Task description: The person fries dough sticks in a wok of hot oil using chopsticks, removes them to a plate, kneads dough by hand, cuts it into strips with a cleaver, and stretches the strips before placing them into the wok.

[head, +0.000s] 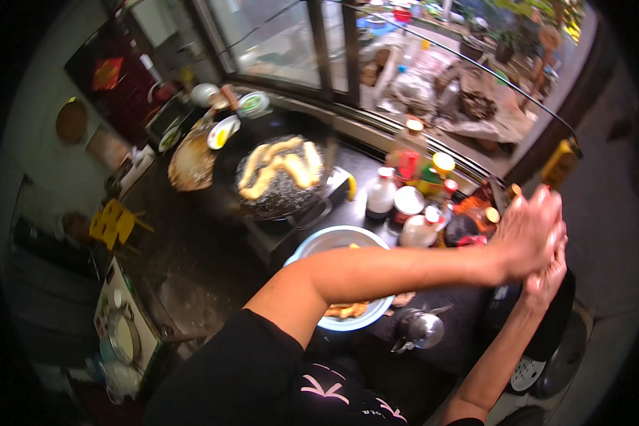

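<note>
My left hand (530, 229) and my right hand (551, 271) are pressed together at the right, above the dark countertop and beside the seasoning bottles. Both look wet or oily and are slightly blurred; whatever lies between the palms is hidden. My left forearm crosses over a light-blue basin (346, 232), covering its middle. Golden fried pieces (349, 310) show inside the basin below the arm. Farther off to the left, long pale-golden dough sticks (269, 178) lie in bubbling oil in a black wok (226, 178).
Several bottles, including a red-capped one (381, 194), and a white-topped jar (409, 201) crowd the sill side. A shiny metal pot (426, 329) stands beside the basin. Left of the wok are a brown round lid (191, 162) and a white bowl (223, 133). A yellow stool (114, 223) stands beyond.
</note>
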